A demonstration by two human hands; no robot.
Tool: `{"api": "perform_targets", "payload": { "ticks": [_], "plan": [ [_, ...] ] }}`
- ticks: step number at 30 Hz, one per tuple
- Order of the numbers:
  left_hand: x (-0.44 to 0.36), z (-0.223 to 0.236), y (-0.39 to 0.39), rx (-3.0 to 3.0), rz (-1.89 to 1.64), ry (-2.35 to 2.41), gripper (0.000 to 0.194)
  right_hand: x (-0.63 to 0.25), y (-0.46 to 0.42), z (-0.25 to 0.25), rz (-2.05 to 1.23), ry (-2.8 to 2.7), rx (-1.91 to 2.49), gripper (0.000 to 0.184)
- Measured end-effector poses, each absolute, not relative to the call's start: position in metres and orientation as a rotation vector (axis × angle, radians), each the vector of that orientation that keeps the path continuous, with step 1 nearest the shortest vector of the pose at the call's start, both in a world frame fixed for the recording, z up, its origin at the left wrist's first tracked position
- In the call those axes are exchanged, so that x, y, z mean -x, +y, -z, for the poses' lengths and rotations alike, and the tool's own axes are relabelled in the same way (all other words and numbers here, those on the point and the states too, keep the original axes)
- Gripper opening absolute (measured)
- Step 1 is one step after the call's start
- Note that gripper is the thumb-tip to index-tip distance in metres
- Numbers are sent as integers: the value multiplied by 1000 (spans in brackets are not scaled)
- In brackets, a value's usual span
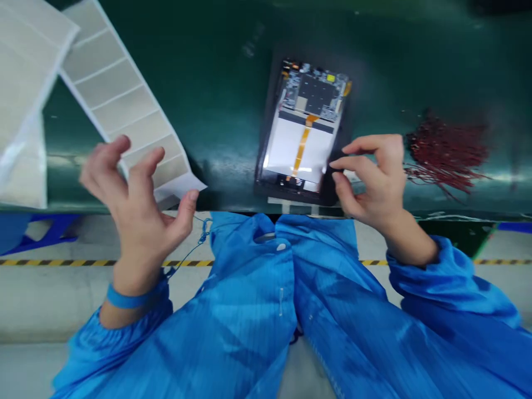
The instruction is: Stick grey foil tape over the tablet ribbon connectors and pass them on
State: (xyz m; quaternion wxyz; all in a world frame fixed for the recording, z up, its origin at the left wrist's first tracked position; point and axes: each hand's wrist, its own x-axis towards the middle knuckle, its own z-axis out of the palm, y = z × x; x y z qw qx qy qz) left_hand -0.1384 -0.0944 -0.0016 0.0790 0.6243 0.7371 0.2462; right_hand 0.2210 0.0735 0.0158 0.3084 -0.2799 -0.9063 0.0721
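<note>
A strip of silvery labels on white backing [137, 105] lies slanted on the bench, its near end curled up. My left hand [137, 194] is over that curled end with fingers spread, and I see nothing held in it. In front of me is an opened tablet [305, 133], its circuit board, white battery area and orange flex cable exposed. At its lower right edge is my right hand [372, 180], thumb and fingertips nearly together in a pinch. Whether something small is between them, or they touch the tablet, I cannot make out.
More label sheets [25, 100] overlap at the far left. To the right of my right hand sits a bundle of thin dark-red wires [449, 149]. The green bench top [208, 72] ends just in front of my body. A blue cord hangs near my left wrist.
</note>
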Motion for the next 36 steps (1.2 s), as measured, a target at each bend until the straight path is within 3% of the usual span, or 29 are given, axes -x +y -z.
{"api": "perform_targets", "payload": {
  "ticks": [4,11,17,21,32,36],
  "plan": [
    [188,-2,-115,-1970,-474,2134,72,-187,68,-24,-407,-2394,679,15],
    [171,4,-122,-1969,-821,2128,24,-53,21,-21,-619,-2621,281,27],
    [152,-5,-132,-1420,-1370,2000,44,-17,20,-17,-660,-2676,367,25],
    [143,1,-123,-1171,-1588,2007,26,-21,23,-23,-721,-2594,436,27],
    [125,-10,-102,-1169,-1748,2103,23,-21,11,-27,-432,-2412,483,23],
    [119,-12,-97,-1246,-1795,2164,23,-20,11,-28,-537,-2367,505,24]
  ]
}}
